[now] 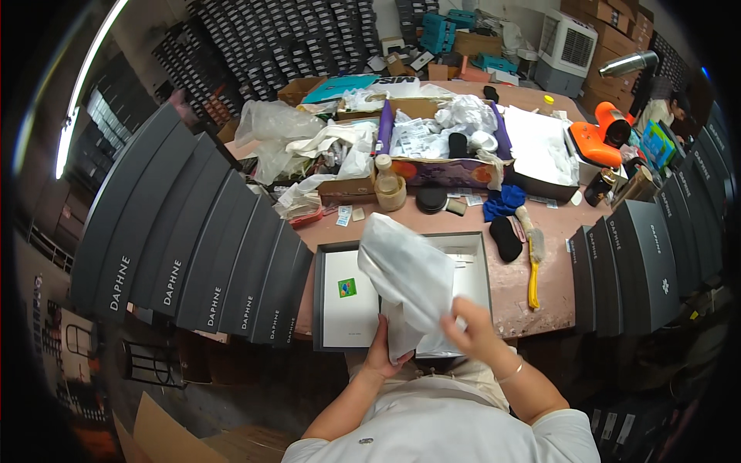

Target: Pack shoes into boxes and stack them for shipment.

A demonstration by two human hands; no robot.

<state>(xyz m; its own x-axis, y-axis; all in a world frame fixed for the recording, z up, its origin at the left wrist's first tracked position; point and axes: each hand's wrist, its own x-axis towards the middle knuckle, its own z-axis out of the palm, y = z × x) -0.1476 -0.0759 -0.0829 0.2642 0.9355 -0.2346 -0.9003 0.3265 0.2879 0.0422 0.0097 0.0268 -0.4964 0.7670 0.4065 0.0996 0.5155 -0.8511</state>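
A white, thin, translucent bag (405,266) is held upright in front of me, over the middle of an open dark grey shoebox. My left hand (383,355) is closed around its lower end. At the bag's lower right side, the fingers of my right hand (475,333) pinch its edge, slightly blurred. What the bag contains is hidden. On the left lies the box's white-lined part (347,312), with a small green sticker (347,288) on it. The deeper box part (484,270), on the right, shows white paper inside and is partly covered by the bag and my right hand.
Stacks of dark grey shoeboxes flank me at left (197,247) and right (644,255). A yellow-handled brush (533,278), a black pad (505,238) and a blue cloth (503,202) lie to the right. Behind stand a bottle (388,189), a paper-filled carton (440,171) and an orange tool (598,145).
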